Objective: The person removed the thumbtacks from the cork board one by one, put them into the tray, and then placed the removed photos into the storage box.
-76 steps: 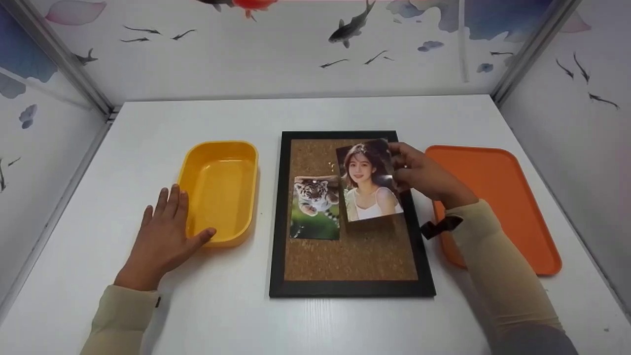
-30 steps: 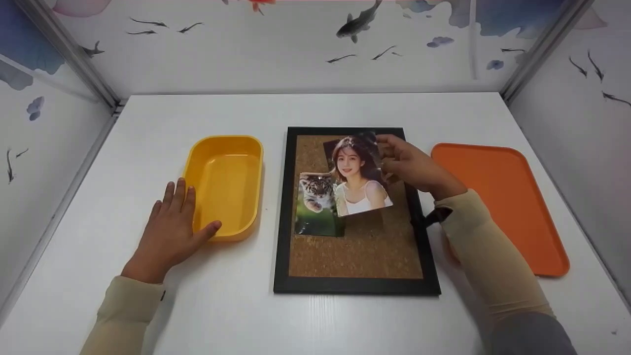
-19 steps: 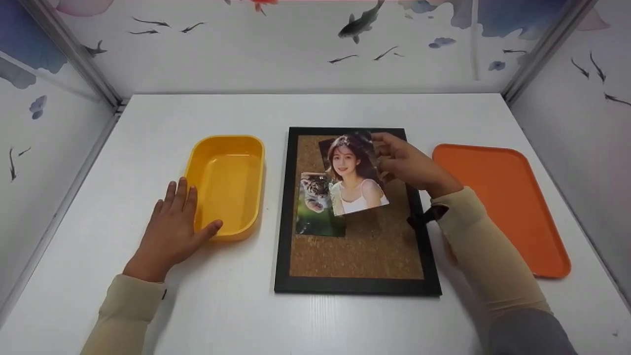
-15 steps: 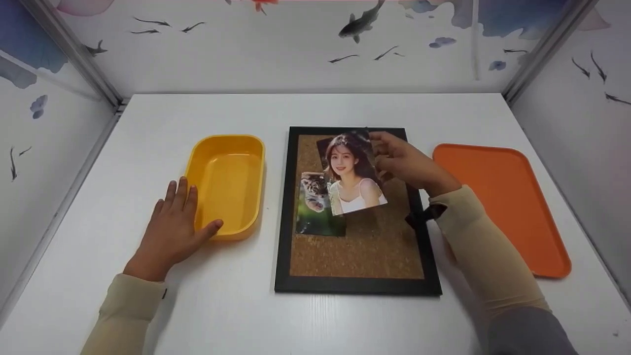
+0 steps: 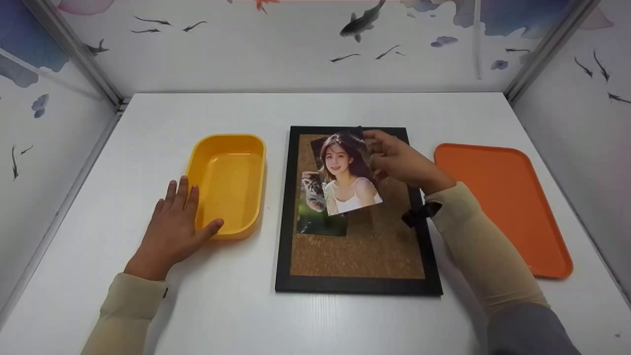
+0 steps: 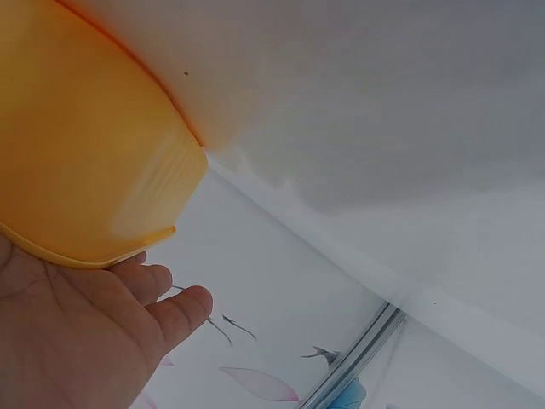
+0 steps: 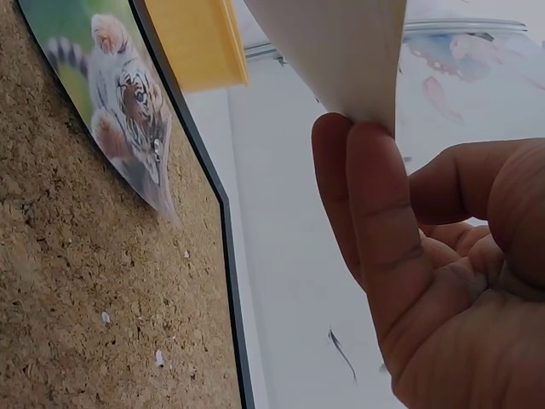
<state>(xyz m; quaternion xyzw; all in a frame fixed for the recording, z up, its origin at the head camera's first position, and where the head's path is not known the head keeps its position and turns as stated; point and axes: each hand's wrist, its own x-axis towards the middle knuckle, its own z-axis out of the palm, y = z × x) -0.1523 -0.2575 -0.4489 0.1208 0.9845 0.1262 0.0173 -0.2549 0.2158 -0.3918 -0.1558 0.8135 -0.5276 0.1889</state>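
My right hand [image 5: 402, 162] pinches the right edge of a portrait photo [image 5: 350, 177] and holds it, slightly tilted, over the cork board [image 5: 360, 256] with the black frame. In the right wrist view the photo's white back [image 7: 349, 51] shows, raised off the board between thumb and fingers. Behind it, partly covered in the head view, a tiger cub photo [image 5: 315, 222] is on the board's left side, with a small pin near its top edge in the right wrist view. My left hand [image 5: 170, 229] lies with straight fingers against the near left rim of the yellow box [image 5: 229, 187].
An orange tray [image 5: 503, 207] lies to the right of the board, partly under my right forearm. Everything stands on a white table [image 5: 222, 301], walled at the back and both sides by white panels [image 5: 276, 54] printed with fish.
My right hand has carried the portrait photo leftward, so it now overlaps more of the tiger cub photo. The left hand keeps its place at the yellow box; the head view has shifted slightly.
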